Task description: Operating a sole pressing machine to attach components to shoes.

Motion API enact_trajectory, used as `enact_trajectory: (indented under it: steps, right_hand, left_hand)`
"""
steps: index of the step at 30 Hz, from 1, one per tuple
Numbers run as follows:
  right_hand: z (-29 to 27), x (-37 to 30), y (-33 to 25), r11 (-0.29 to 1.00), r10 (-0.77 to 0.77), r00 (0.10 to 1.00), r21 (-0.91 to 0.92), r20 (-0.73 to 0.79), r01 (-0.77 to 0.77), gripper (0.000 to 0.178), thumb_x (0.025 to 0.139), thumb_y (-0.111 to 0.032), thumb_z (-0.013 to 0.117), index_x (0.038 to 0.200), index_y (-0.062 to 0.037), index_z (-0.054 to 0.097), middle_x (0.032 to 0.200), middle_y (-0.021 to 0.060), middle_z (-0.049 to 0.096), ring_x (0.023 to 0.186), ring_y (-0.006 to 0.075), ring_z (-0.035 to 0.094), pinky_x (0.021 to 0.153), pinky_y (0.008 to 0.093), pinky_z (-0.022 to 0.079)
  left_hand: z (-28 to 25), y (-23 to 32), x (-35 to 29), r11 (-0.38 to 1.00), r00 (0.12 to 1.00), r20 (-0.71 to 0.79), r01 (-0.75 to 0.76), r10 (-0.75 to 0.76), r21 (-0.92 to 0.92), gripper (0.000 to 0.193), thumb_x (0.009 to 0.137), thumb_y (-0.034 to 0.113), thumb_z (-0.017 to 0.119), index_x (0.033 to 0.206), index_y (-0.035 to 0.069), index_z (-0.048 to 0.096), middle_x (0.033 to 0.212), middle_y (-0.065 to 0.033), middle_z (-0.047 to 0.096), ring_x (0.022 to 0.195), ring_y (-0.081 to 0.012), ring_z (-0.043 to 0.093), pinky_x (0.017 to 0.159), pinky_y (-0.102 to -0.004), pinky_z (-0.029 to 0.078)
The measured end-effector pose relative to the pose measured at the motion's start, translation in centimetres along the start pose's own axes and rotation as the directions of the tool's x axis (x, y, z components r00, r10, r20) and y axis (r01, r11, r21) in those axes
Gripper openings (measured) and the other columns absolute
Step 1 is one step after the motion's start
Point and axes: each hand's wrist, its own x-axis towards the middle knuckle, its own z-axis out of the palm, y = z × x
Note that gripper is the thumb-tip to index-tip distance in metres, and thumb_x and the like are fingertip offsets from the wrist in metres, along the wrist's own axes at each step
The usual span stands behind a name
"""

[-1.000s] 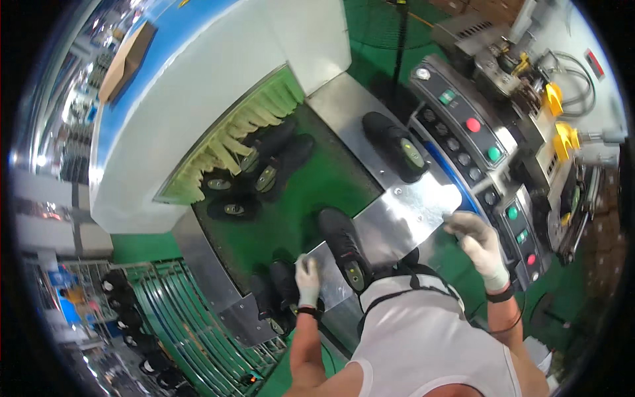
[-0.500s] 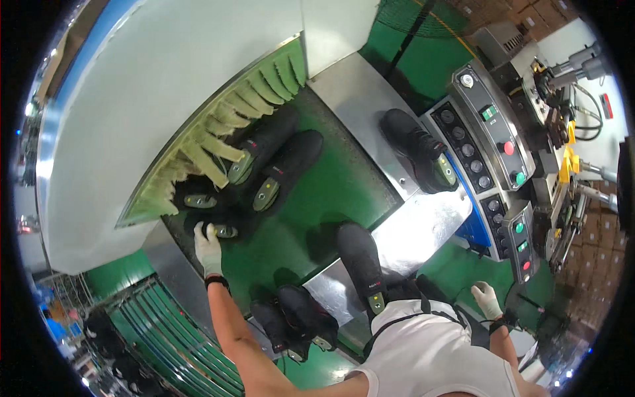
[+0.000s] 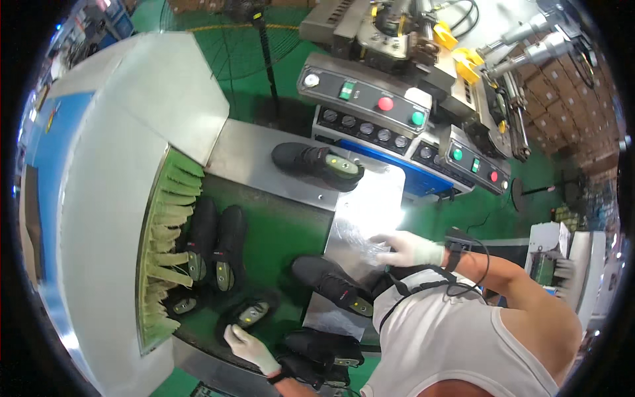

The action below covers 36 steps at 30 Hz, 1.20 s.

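My left hand (image 3: pixel 250 349), in a white glove, grips the near edge of a black shoe (image 3: pixel 246 312) on the green belt (image 3: pixel 278 231). A green shoe last (image 3: pixel 254 312) fills that shoe's opening; its toe end is blurred. My right hand (image 3: pixel 415 251), also gloved, is held over the shiny metal ledge (image 3: pixel 367 215), fingers stretched out and nothing in them. Closest to it are a lasted black shoe (image 3: pixel 327 281) lying across the belt's edge and another shoe (image 3: pixel 317 165) farther off on the metal plate.
At left, a grey machine housing (image 3: pixel 112 159) has a fringed green curtain (image 3: pixel 169 245), with two shoes (image 3: pixel 218 245) beside it. More black shoes (image 3: pixel 324 347) lie at the near edge. Beyond the ledge stands a control panel (image 3: pixel 367 96) with coloured buttons; a fan (image 3: pixel 258 20) is behind.
The view has turned toward the right. My left hand has drawn the shoe away from the curtain. My right hand has risen from beside my body to over the metal ledge.
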Motion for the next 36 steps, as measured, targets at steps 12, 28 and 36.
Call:
enact_trajectory:
  steps: [12, 28, 36]
  right_hand:
    - [-5.6, -4.3, -1.0, 0.994, -0.077, 0.974, 0.062, -0.211, 0.092, 0.079, 0.077, -0.039, 0.081, 0.133, 0.0088, 0.051, 0.122, 0.0286, 0.065, 0.110, 0.0432, 0.066, 0.092, 0.0469, 0.055]
    - [-25.2, -28.3, 20.7, 0.410, 0.439, 0.568, 0.718, -0.696, 0.563, 0.060, 0.090, -0.025, 0.078, 0.137, 0.0044, 0.056, 0.129, 0.0082, 0.066, 0.116, 0.0159, 0.061, 0.103, 0.0321, 0.048]
    - [-24.6, -35.5, 27.3, -0.012, 0.482, 0.473, 0.534, -0.738, 0.846, 0.095, 0.083, -0.041, 0.080, 0.153, 0.0063, 0.036, 0.151, 0.0150, 0.051, 0.136, 0.0246, 0.052, 0.117, 0.0387, 0.039]
  left_hand:
    - [12.9, 31.1, -12.0, 0.590, 0.570, 0.271, -0.501, 0.776, -0.633, 0.011, 0.093, 0.008, 0.068, 0.102, 0.001, 0.070, 0.082, -0.0211, 0.072, 0.071, -0.0382, 0.072, 0.063, -0.0427, 0.057]
    - [23.6, 72.1, -35.8, -0.168, -0.381, 0.018, -0.448, 0.924, -0.878, 0.037, 0.089, 0.004, 0.072, 0.125, 0.002, 0.064, 0.109, -0.0160, 0.068, 0.103, -0.0320, 0.067, 0.089, -0.0396, 0.053]
    - [51.4, 82.8, -34.7, 0.416, -0.003, 0.445, -0.355, 0.895, -0.838, 0.072, 0.098, 0.019, 0.070, 0.154, -0.007, 0.033, 0.149, -0.0230, 0.050, 0.138, -0.0278, 0.050, 0.116, -0.0376, 0.038]
